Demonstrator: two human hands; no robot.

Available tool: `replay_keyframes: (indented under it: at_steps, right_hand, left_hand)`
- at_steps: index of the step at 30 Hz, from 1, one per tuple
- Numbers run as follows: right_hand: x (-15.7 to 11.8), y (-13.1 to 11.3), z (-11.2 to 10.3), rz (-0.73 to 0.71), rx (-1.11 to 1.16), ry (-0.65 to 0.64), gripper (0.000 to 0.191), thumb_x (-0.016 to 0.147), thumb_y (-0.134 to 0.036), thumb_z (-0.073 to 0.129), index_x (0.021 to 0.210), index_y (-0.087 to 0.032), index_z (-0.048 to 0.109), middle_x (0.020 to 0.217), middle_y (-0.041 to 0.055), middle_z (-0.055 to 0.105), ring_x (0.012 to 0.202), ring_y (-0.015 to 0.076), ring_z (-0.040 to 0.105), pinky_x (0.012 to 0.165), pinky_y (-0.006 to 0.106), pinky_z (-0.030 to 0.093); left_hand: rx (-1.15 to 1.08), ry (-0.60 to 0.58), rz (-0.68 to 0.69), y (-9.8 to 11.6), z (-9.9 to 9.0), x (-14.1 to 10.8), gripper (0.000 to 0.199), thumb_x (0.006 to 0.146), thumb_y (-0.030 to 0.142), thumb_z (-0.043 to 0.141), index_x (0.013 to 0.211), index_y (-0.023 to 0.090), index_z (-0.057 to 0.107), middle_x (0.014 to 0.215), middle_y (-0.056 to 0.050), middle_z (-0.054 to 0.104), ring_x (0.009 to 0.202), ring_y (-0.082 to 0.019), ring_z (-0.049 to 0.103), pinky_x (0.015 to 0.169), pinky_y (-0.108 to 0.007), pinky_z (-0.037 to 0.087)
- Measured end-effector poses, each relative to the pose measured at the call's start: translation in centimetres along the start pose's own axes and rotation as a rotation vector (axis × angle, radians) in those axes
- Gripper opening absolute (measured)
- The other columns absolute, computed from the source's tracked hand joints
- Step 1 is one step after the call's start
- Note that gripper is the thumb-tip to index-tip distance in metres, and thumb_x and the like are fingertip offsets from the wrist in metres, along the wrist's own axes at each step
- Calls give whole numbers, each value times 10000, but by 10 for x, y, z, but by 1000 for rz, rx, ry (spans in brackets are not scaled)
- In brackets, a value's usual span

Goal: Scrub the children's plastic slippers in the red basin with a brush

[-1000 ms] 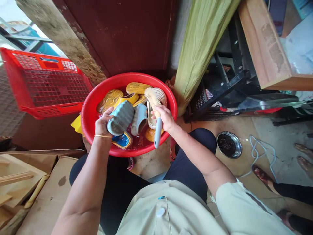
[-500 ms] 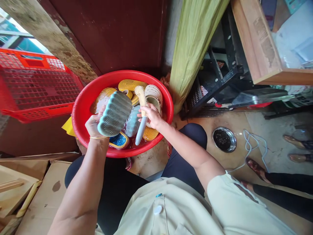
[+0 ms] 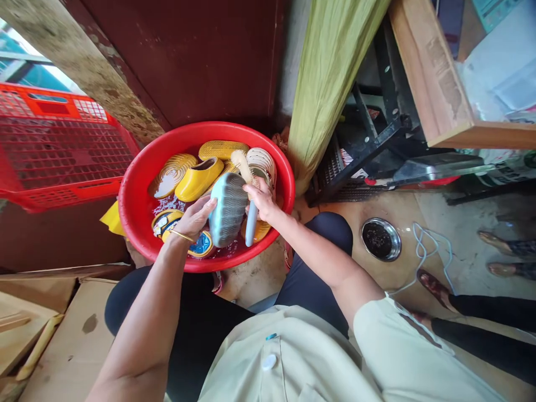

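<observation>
A pale blue clog [image 3: 228, 215] is gripped by its side in the left hand [image 3: 196, 219], thumb laid along its edge and the other fingers mostly hidden; it is held tilted over the near part of a red basin [image 3: 138, 223], its wavy-ridged sole turned upward; a scrubbing brush [image 3: 251, 224] is grasped in the right hand [image 3: 260, 198], the fingers closed round it, with its blue-grey handle pointed towards the body and its cream bristles away; whether the clog is touched by the right fingertips cannot be told; in the basin, water is seen around a glossy yellow clog [image 3: 200, 178], a yellow sole with curved grooves [image 3: 178, 166], a textured yellow sole [image 3: 221, 149] by the far rim and a cream clog [image 3: 262, 161] beyond the right hand; a blue-lined shoe [image 3: 202, 244] is partly covered near the left wrist; a red plastic crate [image 3: 62, 151] is placed to the basin's left; on the floor to the right, a metal bowl [image 3: 397, 248] is set near a loosely looped light-blue cord [image 3: 422, 251].
</observation>
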State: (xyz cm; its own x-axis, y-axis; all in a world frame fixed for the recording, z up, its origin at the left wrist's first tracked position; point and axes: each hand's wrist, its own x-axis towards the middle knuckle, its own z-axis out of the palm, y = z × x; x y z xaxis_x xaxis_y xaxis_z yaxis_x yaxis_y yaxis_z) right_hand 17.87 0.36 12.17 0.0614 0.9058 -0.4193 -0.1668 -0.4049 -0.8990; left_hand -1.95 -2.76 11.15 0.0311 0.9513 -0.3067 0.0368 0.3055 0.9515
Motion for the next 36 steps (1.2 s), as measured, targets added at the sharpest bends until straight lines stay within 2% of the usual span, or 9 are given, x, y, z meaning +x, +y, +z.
replay_keyframes:
  at_steps: [4, 9, 12, 14, 16, 18, 24, 30, 36]
  right_hand:
    - [0, 1, 0, -71, -83, 65, 513, 826, -397, 725, 1286, -335, 506, 1100, -8, 621, 693, 99, 576, 429, 147, 484]
    - [1, 4, 6, -80, -60, -32, 563, 787, -395, 774, 1278, -298, 516, 1082, 5, 655, 730, 113, 627, 413, 142, 492]
    - [1, 6, 11, -25, -52, -137, 528, 836, -433, 728, 1294, -298, 503, 1079, 13, 676, 713, 121, 659, 424, 170, 515]
    - [0, 7, 13, -7, -169, -202, 479, 879, -483, 677, 1289, -284, 530, 1044, 27, 680, 663, 129, 659, 412, 194, 511]
    - [-1, 8, 13, -61, -421, -261, 446, 911, -517, 630, 1273, -264, 575, 990, 38, 684, 597, 130, 635, 399, 207, 490]
    - [-3, 8, 12, -156, -666, -305, 407, 934, -506, 602, 1247, -246, 620, 905, 37, 686, 540, 124, 601, 405, 207, 463]
    - [-20, 6, -1, -294, -893, -421, 316, 967, -330, 520, 1207, -234, 704, 689, 25, 674, 548, 156, 606, 582, 259, 510]
    - [-32, 14, 4, -516, -1152, -446, 511, 992, -295, 420, 1476, -228, 569, 1132, 113, 765, 1046, 272, 720, 916, 367, 541]
    - [-11, 15, 25, -504, -1086, -365, 455, 1015, -278, 417, 1430, -200, 587, 1061, 122, 766, 908, 233, 741, 830, 315, 563]
  left_hand:
    - [18, 154, 146, -7, 6, 1, 541, 742, 569, 805, 1121, 193, 716, 833, -15, 696, 684, -141, 615, 550, -203, 487]
    - [-29, 456, 258, -17, 15, 7, 331, 864, 489, 698, 1041, 210, 685, 922, -27, 698, 929, -185, 662, 790, -248, 535]
    - [51, 417, 263, -24, 20, 6, 637, 791, 522, 786, 1315, 221, 584, 1249, -107, 675, 1264, -281, 594, 1022, -345, 495]
    - [188, 354, 267, -31, 23, 6, 1039, 611, 497, 929, 1482, 197, 449, 1528, -183, 492, 1499, -362, 371, 1180, -409, 374]
    - [300, 365, 198, -40, 27, 8, 1325, 457, 470, 1000, 1556, 131, 343, 1644, -259, 295, 1574, -431, 178, 1253, -469, 255]
    - [295, 382, 60, -49, 27, 13, 1427, 397, 441, 1018, 1574, 83, 297, 1627, -322, 278, 1555, -485, 198, 1247, -527, 243]
    - [-74, 297, -91, -51, 11, 25, 1041, 546, 256, 928, 1488, 187, 490, 1353, -158, 646, 1289, -384, 587, 1081, -456, 478]
    - [-294, 273, -2, -44, 3, 23, 754, 609, 165, 808, 1339, 252, 642, 1245, -42, 716, 1187, -314, 646, 1030, -403, 522]
    - [-382, 253, 58, -49, -1, 23, 578, 653, 200, 781, 1224, 188, 692, 1153, -68, 742, 1135, -284, 657, 973, -371, 531]
